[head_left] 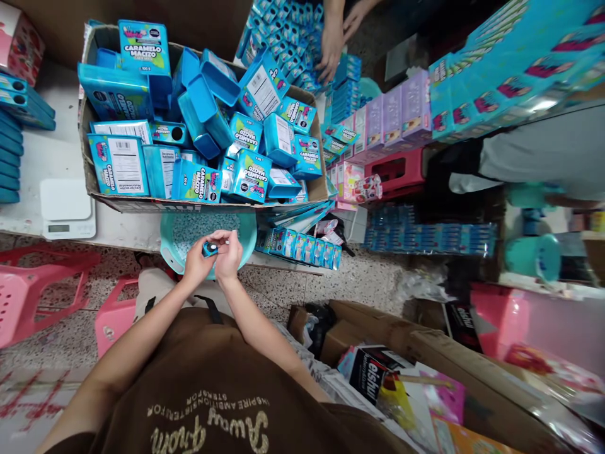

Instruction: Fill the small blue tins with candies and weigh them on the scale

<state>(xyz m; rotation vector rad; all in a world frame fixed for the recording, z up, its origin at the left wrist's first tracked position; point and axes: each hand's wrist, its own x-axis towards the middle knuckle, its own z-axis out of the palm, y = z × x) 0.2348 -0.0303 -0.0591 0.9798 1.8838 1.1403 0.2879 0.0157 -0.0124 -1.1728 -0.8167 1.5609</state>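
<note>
Left hand (196, 258) clamped on the small blue box (208, 250), can't tell right hand (227, 255); slack grip could drop it into the basin (249, 232).

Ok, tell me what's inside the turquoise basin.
Small pale-blue pieces lie in the turquoise basin. The left hand and right hand hide part of it, and the carton hides its far edge; anything there cannot be seen.

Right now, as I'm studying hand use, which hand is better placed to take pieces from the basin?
Probably the right hand: it is above the teal basin of pale-blue pieces, while the left hand holds a small blue box.
</note>
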